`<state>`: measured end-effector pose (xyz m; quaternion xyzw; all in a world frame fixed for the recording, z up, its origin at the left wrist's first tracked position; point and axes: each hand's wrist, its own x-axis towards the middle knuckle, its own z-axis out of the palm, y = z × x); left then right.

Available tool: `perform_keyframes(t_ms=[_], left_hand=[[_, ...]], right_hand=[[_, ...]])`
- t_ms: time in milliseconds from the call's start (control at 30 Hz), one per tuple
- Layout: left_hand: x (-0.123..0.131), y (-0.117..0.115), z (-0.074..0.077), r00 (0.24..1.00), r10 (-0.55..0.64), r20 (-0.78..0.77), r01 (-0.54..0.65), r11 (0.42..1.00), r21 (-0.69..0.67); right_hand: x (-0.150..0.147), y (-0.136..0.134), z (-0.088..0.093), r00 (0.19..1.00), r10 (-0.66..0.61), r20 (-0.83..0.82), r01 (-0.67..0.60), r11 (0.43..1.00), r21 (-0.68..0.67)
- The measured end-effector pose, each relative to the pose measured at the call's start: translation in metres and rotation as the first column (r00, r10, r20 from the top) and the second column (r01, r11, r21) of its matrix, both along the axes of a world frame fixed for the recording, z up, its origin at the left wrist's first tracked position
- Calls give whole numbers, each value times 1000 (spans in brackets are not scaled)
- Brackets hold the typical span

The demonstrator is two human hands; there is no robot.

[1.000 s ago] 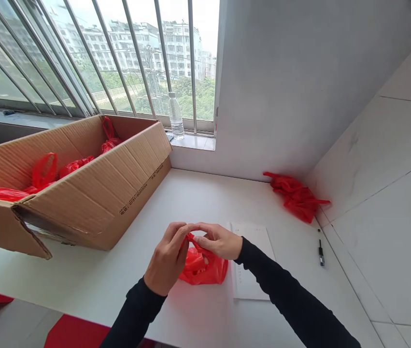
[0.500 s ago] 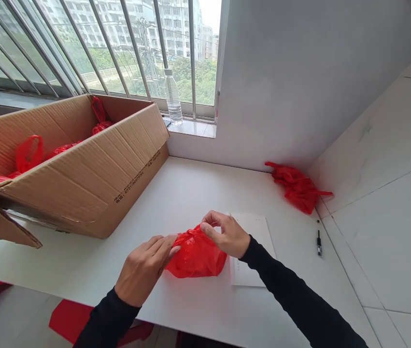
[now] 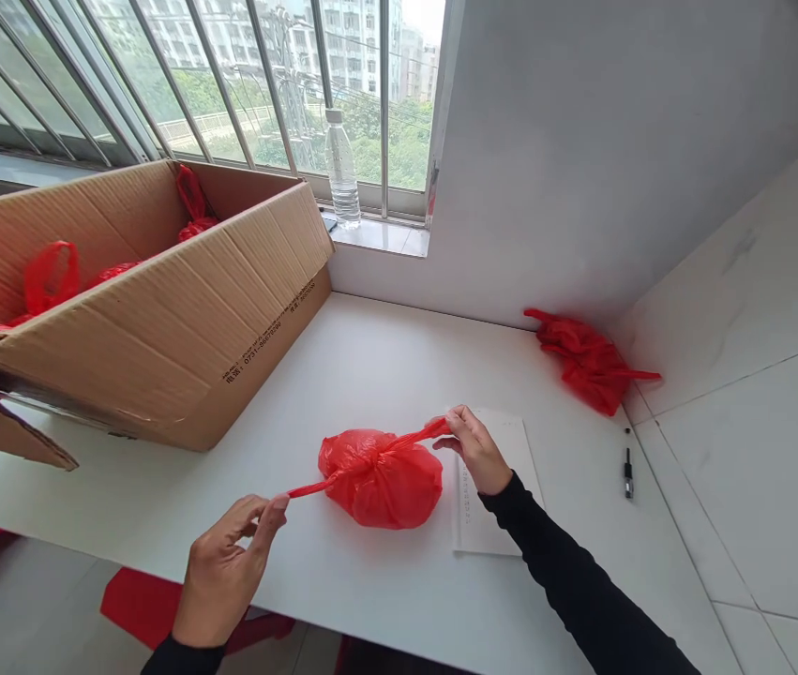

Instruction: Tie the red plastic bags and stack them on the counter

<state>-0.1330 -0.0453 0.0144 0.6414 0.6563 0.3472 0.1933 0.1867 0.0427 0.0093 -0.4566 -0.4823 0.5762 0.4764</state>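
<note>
A filled red plastic bag (image 3: 381, 478) rests on the white table (image 3: 384, 366), knotted at its top. My left hand (image 3: 230, 562) pinches the bag's left handle strand, stretched taut toward the table's near edge. My right hand (image 3: 473, 448) grips the right handle strand, pulled the other way over a white sheet of paper (image 3: 504, 487). Both hands are closed on the strands, and the bag's body lies between them.
A large open cardboard box (image 3: 159, 309) holding several red bags stands at the left. Another bunch of red bags (image 3: 588, 361) lies in the far right corner. A black pen (image 3: 627, 466) lies by the tiled wall. A water bottle (image 3: 342, 178) stands on the windowsill.
My hands, together at the top of the bag a second ago, have drawn apart, left toward me and right away, pulling the two handle strands taut and tightening the knot.
</note>
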Motion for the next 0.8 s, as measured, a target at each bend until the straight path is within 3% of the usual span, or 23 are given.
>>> perform_keyframes(t_ms=[100, 167, 233, 300, 400, 467, 533, 633, 700, 767, 800], left_hand=[[31, 15, 10, 914, 69, 400, -55, 997, -46], [52, 24, 14, 865, 44, 500, -2, 997, -83], [68, 31, 12, 861, 71, 503, -14, 993, -116], [75, 35, 5, 887, 154, 435, -120, 987, -105], [71, 40, -5, 885, 251, 393, -243, 967, -70], [57, 42, -9, 795, 283, 536, -291, 954, -71], [42, 38, -11, 626, 318, 712, -380, 922, -77], [34, 17, -16, 348, 372, 861, -504, 848, -163], [49, -2, -21, 212, 408, 888, -467, 841, -275], [78, -14, -24, 227, 427, 875, -353, 874, -335], [93, -17, -25, 302, 413, 859, -280, 900, -335]], right_hand=[[-21, -2, 9, 992, 23, -125, -25, 1000, -13], [-30, -4, 14, 993, 30, -112, -31, 999, -9], [-34, -7, 13, 995, 27, -96, -30, 999, -30], [-33, -11, 6, 996, 29, -87, -36, 996, -81], [-27, -17, -8, 997, 69, -35, -74, 987, -144], [-20, -19, -13, 983, 178, 56, -167, 974, -153], [-13, -17, -12, 939, 266, 218, -245, 962, -122], [-9, -10, -5, 868, 116, 484, -172, 982, 74], [-15, -6, -3, 829, 47, 557, -178, 967, 184], [-27, -5, -5, 794, 145, 591, -305, 935, 180], [-35, -6, -8, 766, 211, 607, -381, 910, 164]])
